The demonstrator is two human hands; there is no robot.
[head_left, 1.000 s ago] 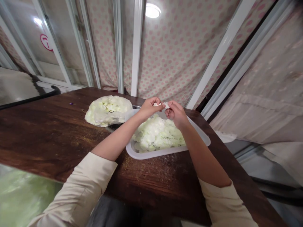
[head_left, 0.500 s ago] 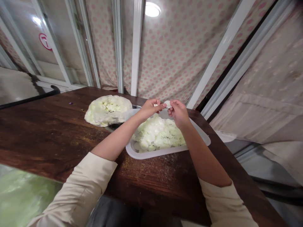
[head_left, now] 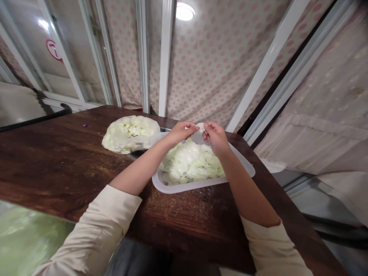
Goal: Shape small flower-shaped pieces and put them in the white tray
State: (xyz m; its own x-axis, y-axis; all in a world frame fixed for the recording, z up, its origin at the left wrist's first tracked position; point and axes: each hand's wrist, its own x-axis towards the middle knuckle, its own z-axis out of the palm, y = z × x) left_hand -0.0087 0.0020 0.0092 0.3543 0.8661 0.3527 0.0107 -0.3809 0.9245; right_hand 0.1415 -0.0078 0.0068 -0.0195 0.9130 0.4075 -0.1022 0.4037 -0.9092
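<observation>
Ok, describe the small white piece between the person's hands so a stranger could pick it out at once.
On the dark brown wooden table, find the white plastic tray heaped with a pale green-and-white crumbly mound. Above the tray's far edge, the left hand and right hand pinch a small white crumbly piece, the only bit held up off the heap.

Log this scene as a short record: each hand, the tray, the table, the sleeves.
left hand: fingertips pinch a small white cauliflower piece from its left side
right hand: fingertips pinch the same piece from its right side
tray: white plastic tray beneath the hands, holding a heap of cauliflower florets
table: dark wooden table, with a large cauliflower mass left of the tray
sleeves: cream sleeves, pushed up the forearms
</observation>
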